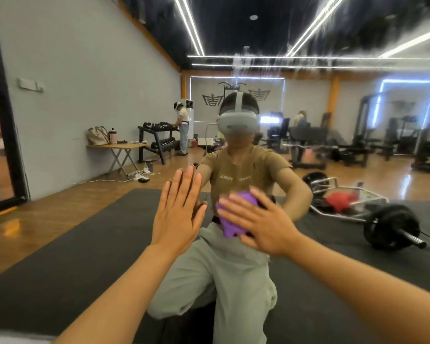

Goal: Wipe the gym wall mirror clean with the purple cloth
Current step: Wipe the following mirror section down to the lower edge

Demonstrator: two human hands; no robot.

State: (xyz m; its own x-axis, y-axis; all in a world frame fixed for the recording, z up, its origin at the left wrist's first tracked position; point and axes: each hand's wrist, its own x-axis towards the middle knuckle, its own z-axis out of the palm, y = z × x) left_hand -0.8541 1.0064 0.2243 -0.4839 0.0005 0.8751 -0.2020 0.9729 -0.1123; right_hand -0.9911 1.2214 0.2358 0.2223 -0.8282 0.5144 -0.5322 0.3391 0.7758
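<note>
Both our hands are on the mirror [85, 70]: our left hand [178, 209] lies flat with fingers straight and together, bracing, while our right hand [256, 219] spreads over the bunched purple cloth [230, 219], pressing it to the glass at mid-height. Farther up, streaks [258, 63] smear the reflected ceiling lights, so we judge wiping is under way and the upper glass remains to be done.

**Both arms out, palms forward**

Both arms reach straight ahead. The left hand [178, 209] stands upright, fingers straight and close together, palm flat forward. The right hand [256, 222] lies tilted leftward, fingers spread and straight, pressing the purple cloth [230, 219] beneath its palm.
</note>
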